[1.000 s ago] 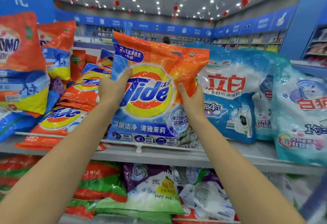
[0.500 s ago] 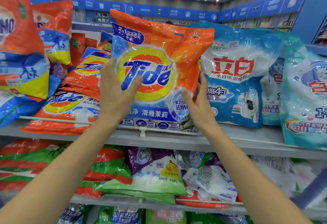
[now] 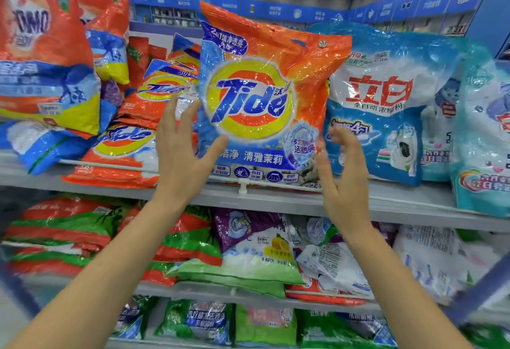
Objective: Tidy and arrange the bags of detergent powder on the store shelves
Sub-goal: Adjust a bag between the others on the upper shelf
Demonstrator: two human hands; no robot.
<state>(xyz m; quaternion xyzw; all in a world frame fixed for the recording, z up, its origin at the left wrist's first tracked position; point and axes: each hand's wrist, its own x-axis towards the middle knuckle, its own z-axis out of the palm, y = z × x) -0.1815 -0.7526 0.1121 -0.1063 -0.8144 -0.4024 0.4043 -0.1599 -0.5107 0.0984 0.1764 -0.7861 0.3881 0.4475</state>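
An orange Tide detergent bag [image 3: 262, 95] stands upright on the top shelf [image 3: 303, 199], leaning slightly back. My left hand [image 3: 183, 153] hovers at its lower left edge with fingers spread, just off the bag. At the bag's lower right, my right hand [image 3: 342, 175] is also spread and holds nothing. More Tide bags [image 3: 132, 144] lie flat in a pile to the left. A blue and white bag [image 3: 380, 106] stands right beside the upright Tide bag.
Orange OMO bags [image 3: 47, 53] lean at the far left. Pale blue bags [image 3: 483, 139] stand at the right. The lower shelf holds green, red and purple bags [image 3: 248, 249] lying untidily. A bottom shelf carries green bags [image 3: 201, 321].
Both hands let go of the Tide bag and drew back a little, fingers spreading. The bag now stands by itself. The view tilted downward.
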